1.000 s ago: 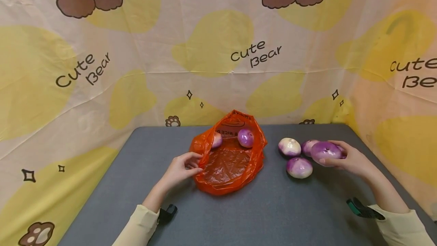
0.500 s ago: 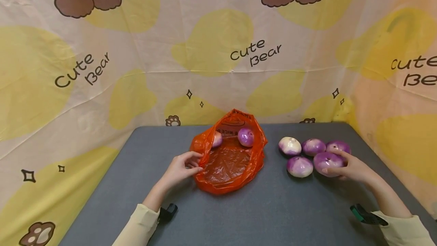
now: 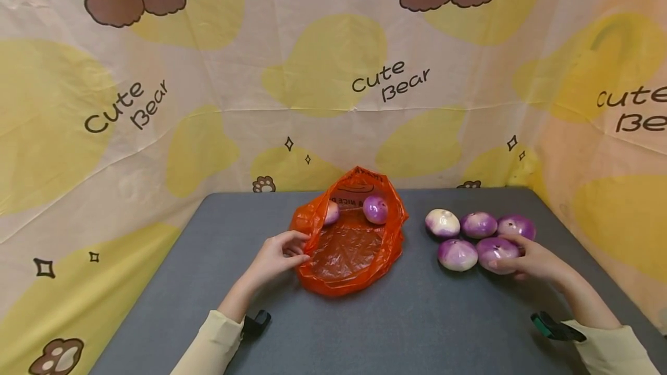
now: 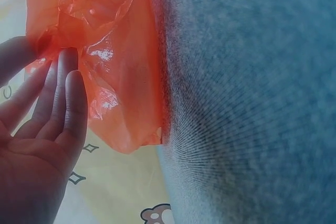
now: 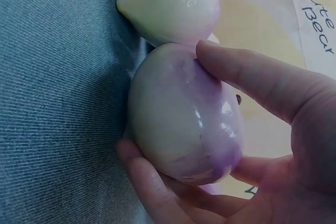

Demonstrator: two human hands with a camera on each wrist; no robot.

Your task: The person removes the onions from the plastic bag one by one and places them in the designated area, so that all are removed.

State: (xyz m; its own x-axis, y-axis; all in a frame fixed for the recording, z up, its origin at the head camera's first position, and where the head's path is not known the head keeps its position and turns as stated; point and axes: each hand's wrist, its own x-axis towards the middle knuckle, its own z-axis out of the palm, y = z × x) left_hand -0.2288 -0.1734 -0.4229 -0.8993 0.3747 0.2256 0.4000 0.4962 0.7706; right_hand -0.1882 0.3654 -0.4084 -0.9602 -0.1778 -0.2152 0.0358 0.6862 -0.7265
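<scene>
My left hand (image 3: 281, 254) pinches the left rim of an orange-red plastic bag (image 3: 388, 253), which lies with its mouth open toward me. Inside, one purple turnip (image 3: 375, 209) sits at the back right, and a second turnip (image 3: 330, 213) is partly hidden by the left rim. On the right, my right hand (image 3: 531, 259) grips a purple-and-white turnip (image 5: 184, 114) from its right side, thumb and fingers spread around it. That turnip rests on the table, close against a neighbouring turnip (image 3: 457, 255). Behind them sit a whiter turnip (image 3: 442, 223) and two purple ones, the middle turnip (image 3: 479, 225) and right turnip (image 3: 517, 225).
A grey cloth-covered table (image 3: 365, 334) bears everything. Printed fabric walls (image 3: 333, 74) stand at its back and sides. Dark wrist straps (image 3: 557, 328) sit at both sleeve cuffs.
My right hand has lowered its turnip from above the back row to the front row and shifted it slightly left against its neighbour. The left hand and bag have stayed put.
</scene>
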